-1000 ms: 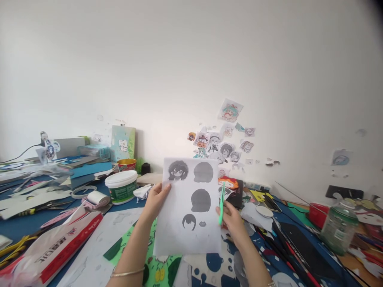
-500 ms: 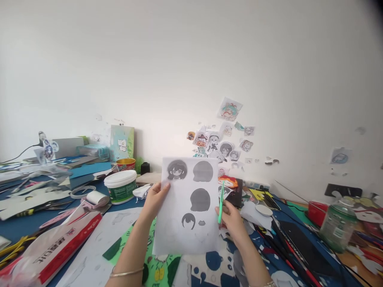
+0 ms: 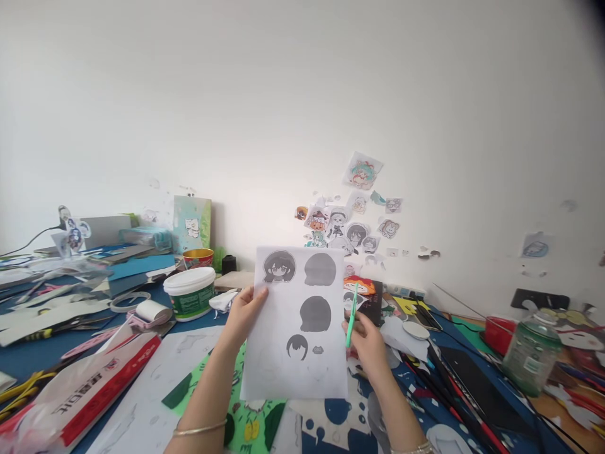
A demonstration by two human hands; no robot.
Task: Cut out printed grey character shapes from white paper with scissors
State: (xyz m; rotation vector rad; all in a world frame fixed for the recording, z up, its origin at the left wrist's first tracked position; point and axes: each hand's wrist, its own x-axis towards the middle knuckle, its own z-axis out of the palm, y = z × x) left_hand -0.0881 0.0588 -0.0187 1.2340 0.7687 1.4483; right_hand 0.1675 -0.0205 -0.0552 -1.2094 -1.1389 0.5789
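Note:
A white paper sheet (image 3: pixel 276 315) printed with grey and black cartoon head shapes is held upright in front of me. My left hand (image 3: pixel 246 309) pinches its left edge, thumb on the front. Beside the sheet's right edge, my right hand (image 3: pixel 366 334) is closed on a green cutting tool (image 3: pixel 350 321) that points upward; it looks like scissors or a knife. Whether its fingers also touch the paper is hard to tell. Below the sheet lies a green printed paper (image 3: pixel 255 432) with yellow and dark shapes.
On the blue-covered table stand a white-lidded tub (image 3: pixel 190 293), a glass jar (image 3: pixel 532 356) and a red container (image 3: pixel 498 334). A red and white bag (image 3: pixel 94 391) lies at left, a black tablet-like slab (image 3: pixel 477 384) at right. Paper cutouts (image 3: pixel 357 236) stick to the wall.
The green tool in my right hand has tilted slightly, its tip leaning further right. The sheet stays almost in the same place, and the whole view has shifted a little.

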